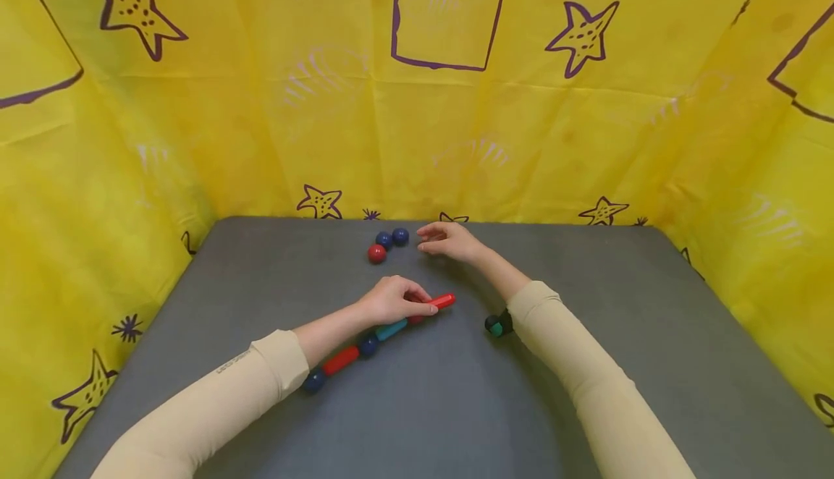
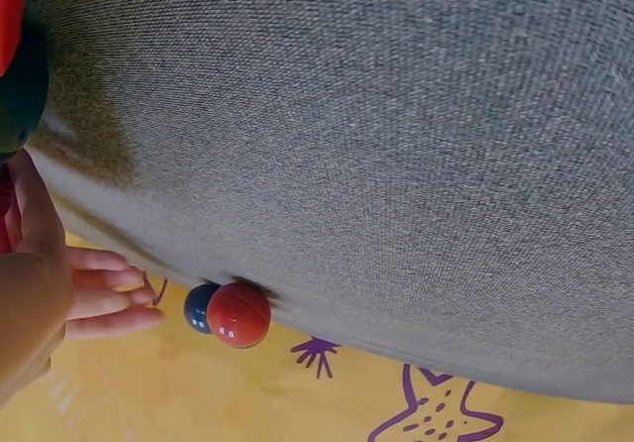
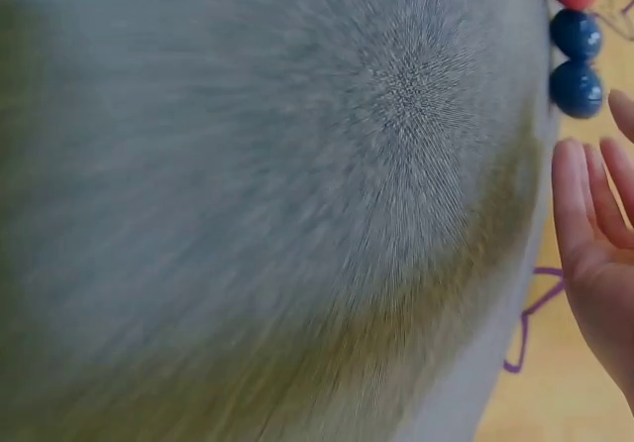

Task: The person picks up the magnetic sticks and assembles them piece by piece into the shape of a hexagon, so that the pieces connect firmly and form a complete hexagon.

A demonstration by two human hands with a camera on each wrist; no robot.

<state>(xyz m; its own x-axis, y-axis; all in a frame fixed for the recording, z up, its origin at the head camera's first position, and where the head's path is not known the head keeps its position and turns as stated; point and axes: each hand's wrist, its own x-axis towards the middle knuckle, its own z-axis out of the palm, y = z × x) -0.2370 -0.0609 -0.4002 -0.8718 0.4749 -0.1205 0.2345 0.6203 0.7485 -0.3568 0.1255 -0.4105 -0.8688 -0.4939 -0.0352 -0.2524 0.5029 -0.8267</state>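
My left hand [image 1: 393, 301] pinches a red rod [image 1: 444, 301] between thumb and fingers. This rod forms the far end of a chain on the grey table [image 1: 456, 399]. Back from it run a red ball [image 1: 415, 319], partly hidden by the hand, a light blue rod [image 1: 392, 330], a dark blue ball [image 1: 368, 346], another red rod [image 1: 341, 360] and a second dark blue ball [image 1: 314, 380]. Fingers extended, my right hand [image 1: 451, 241] holds nothing. Just left of its fingertips is a loose blue ball [image 1: 400, 236], with another blue ball [image 1: 384, 239] and a red ball [image 1: 376, 253] beside it.
A small black and green piece [image 1: 496, 326] lies against the right sleeve [image 1: 541, 320], which partly covers it. Yellow cloth [image 1: 260, 139] with purple star drawings surrounds the table's back and sides.
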